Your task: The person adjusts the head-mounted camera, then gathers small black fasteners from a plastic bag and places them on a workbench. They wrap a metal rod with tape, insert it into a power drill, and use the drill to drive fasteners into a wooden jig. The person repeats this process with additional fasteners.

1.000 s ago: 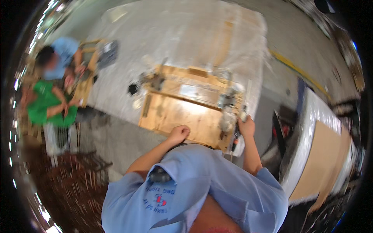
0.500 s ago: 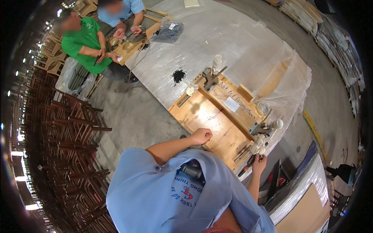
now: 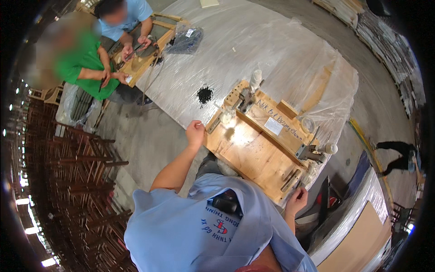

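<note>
A wooden jig point(image 3: 244, 156) with a raised back board lies on the table before me. My left hand point(image 3: 195, 133) is closed at its left corner, fingers curled; anything in them is too small to make out. Beside the jig's right end is my right hand point(image 3: 297, 200), its fingers bent together, their contents hidden. One metal toggle clamp point(image 3: 245, 100) with a white-wrapped handle is mounted at the back left, another toggle clamp point(image 3: 312, 153) at the right. A slotted metal strip point(image 3: 291, 180) lies near my right hand.
The plastic-covered table point(image 3: 267, 54) carries a pile of small black pieces point(image 3: 205, 94), a tape roll point(image 3: 307, 124) and a bagged dark bundle point(image 3: 185, 40). Two people work at a wooden frame point(image 3: 144, 63) far left. Stacked chair frames point(image 3: 86, 177) stand left; a wrapped stack point(image 3: 358, 222) stands right.
My left hand has moved left and away from me, from the jig's near edge to its left corner. My right hand has drawn slightly nearer, away from the white-wrapped parts at the right end.
</note>
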{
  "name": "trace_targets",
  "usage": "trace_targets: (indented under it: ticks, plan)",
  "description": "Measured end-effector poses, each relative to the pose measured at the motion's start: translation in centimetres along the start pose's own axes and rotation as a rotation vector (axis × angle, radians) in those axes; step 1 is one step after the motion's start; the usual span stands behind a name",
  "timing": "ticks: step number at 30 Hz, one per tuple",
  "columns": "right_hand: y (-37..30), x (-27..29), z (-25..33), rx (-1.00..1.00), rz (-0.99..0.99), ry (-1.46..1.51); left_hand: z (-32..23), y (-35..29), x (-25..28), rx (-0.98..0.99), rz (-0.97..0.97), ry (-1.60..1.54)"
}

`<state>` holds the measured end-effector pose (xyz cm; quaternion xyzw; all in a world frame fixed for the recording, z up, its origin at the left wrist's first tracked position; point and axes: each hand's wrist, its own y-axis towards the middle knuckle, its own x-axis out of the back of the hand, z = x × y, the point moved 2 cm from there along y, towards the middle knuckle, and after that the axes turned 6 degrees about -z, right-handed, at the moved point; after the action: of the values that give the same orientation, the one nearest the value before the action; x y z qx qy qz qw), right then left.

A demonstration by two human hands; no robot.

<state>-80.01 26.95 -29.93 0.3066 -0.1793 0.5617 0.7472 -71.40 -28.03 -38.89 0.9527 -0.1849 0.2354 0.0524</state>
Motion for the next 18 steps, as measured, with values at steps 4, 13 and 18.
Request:
trace_targets:
  ticks: [4,13,18]
  plan:
    - [-3.1,-4.6,5.5,-0.022,0.194,0.115,-2.0,5.6,-1.6,0.455,-0.003,-0.26]
    - [-6.7,-18.7,12.8,-0.856,0.546,0.428,-0.8,12.9,-8.5,0.578,0.096,-0.424]
    - [-7.5,-20.8,9.0,-0.944,0.378,0.448,0.2,17.3,-8.5,0.118,0.255,-0.205]
